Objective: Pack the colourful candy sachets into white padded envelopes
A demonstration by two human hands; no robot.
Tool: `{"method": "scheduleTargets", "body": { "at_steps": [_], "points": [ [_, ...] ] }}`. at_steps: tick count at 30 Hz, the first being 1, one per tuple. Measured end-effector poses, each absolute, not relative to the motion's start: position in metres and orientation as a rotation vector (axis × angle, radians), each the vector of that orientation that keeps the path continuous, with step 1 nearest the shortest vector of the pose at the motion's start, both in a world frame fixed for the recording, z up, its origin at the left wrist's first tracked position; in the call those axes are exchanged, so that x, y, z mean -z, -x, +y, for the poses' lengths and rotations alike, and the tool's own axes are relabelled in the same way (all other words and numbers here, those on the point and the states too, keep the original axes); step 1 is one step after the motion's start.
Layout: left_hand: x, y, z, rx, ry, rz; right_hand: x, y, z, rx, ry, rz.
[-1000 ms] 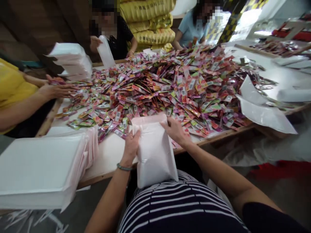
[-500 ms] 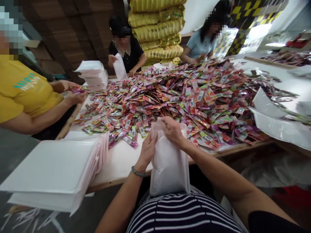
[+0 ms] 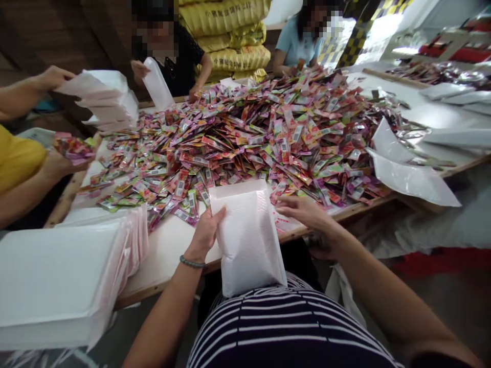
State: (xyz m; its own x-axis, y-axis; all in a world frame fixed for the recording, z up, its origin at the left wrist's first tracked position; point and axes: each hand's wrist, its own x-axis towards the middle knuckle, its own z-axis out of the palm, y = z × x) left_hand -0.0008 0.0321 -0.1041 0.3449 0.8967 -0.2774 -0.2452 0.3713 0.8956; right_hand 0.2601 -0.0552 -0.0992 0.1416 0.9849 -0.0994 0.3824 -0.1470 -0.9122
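Note:
A white padded mailer (image 3: 247,240) stands tilted in front of my striped shirt, its lower end against my belly and its flap end up. My left hand (image 3: 209,227) grips its left edge, thumb on the front face. My right hand (image 3: 303,212) is just off the mailer's right edge, fingers loosely bent and apart, with nothing visible in them. Past the mailer, a big heap of small colourful sachets (image 3: 245,135) covers the table (image 3: 172,255). Beside my left forearm lies a stack of white padded mailers (image 3: 49,276).
Across the table a person in black holds a white mailer (image 3: 158,84). At left, a person in yellow touches another mailer stack (image 3: 109,97) and holds several sachets (image 3: 72,148). Loose white mailers (image 3: 414,176) overhang the right edge. Yellow sacks (image 3: 233,59) are piled behind.
My right hand has left the mailer's top and moved right and down. My left hand still grips the mailer, now tilted left. The person in yellow has reached to the far stack.

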Motion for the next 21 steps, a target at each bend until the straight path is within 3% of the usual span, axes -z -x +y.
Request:
{"method": "scheduleTargets", "body": {
  "at_steps": [3, 7, 11, 16, 21],
  "points": [
    [0.107, 0.003, 0.04, -0.825, -0.916, 0.951, 0.114, -0.222, -0.004, -1.459, 1.292, -1.035],
    [0.128, 0.015, 0.053, -0.833, -1.057, 1.062, 0.142, -0.203, 0.023, -1.54, 1.259, -0.907],
    [0.143, 0.028, 0.055, -0.809, -1.407, 1.272, 0.157, -0.214, 0.019, -1.273, 1.501, -1.263],
    [0.139, 0.04, 0.044, -0.795, -2.229, 1.229, 0.145, -0.232, -0.004, -0.494, 1.359, -1.755],
    [0.137, 0.052, 0.035, -0.727, -2.611, 0.987, 0.141, -0.244, -0.026, -0.327, 1.267, -2.022]
  ]
}}
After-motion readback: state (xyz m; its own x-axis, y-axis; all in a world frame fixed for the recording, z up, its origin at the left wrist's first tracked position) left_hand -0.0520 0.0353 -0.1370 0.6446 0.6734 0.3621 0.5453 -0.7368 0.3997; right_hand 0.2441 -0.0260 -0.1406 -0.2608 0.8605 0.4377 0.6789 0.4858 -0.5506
